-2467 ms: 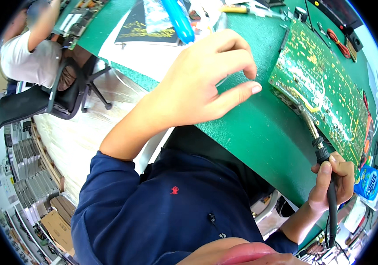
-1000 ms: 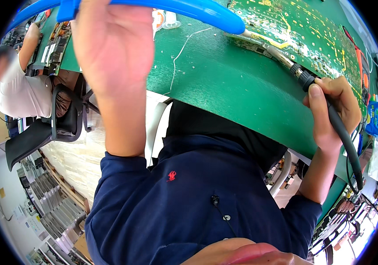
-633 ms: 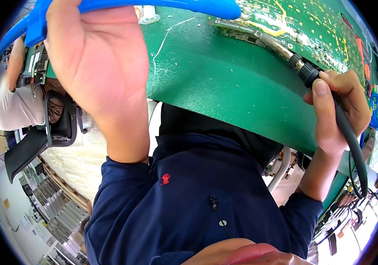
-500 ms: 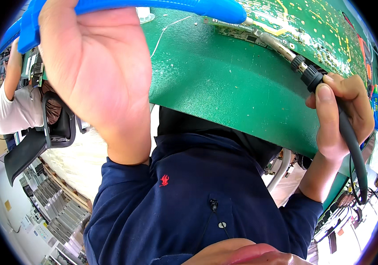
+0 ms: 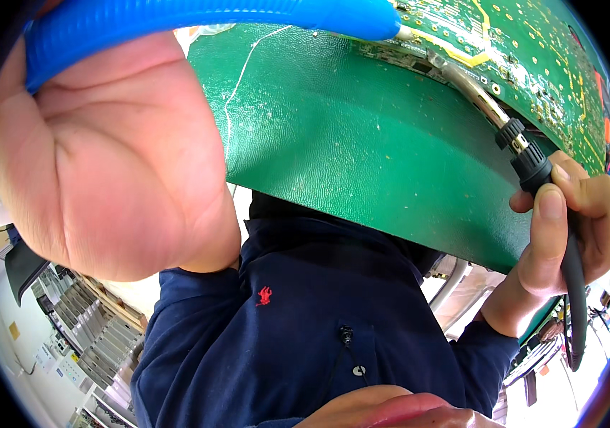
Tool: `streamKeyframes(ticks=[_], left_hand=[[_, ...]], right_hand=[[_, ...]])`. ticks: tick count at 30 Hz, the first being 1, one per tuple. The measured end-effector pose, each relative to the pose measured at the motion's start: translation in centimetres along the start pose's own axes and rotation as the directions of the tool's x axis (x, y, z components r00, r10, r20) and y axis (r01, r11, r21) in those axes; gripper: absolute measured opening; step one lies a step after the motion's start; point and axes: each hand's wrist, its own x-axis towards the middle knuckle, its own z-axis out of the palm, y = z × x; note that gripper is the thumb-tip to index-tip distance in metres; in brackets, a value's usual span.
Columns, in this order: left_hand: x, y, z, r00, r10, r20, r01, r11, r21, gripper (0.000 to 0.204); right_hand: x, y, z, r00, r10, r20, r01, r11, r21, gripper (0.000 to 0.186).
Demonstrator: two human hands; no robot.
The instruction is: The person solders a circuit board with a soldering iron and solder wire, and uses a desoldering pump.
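My left hand (image 5: 116, 164), palm turned toward me, is closed around a blue solder sucker (image 5: 248, 16). The sucker's pale nozzle points right and meets the near edge of a green circuit board (image 5: 533, 68). Thumb and fingers of my right hand (image 5: 572, 221) grip a soldering iron (image 5: 532, 165) by its black collar, and its dark cable hangs down past the wrist. The iron's metal tip slants up and left to the same board edge, a little right of the nozzle. Whether either tip touches the board I cannot make out.
The board lies on a green mat (image 5: 362, 143) dotted with small debris. A thin white wire (image 5: 232, 100) runs over the mat at left. On the floor side, a black chair (image 5: 25, 271) and rows of grey units (image 5: 94, 321) stand at lower left.
My left hand looks larger and lower, more to the left, still holding the sucker. My right hand and the iron sit slightly lower and farther right; the whole view has shifted somewhat.
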Motion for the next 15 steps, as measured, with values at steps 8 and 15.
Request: streamKeyframes(ticks=[8, 15], left_hand=[[-0.3, -0.4, -0.1, 1.0, -0.009, -0.012, 0.008, 1.0, -0.023, 0.028], [-1.0, -1.5, 0.1, 1.0, 0.002, -0.024, -0.003, 0.999, -0.044, 0.027]], right_hand=[[0.0, 0.3, 0.0, 1.0, 0.02, -0.022, -0.02, 1.0, -0.012, 0.017], [0.1, 0.2, 0.2, 0.999, 0.046, -0.028, -0.046, 0.999, 0.001, 0.019]])
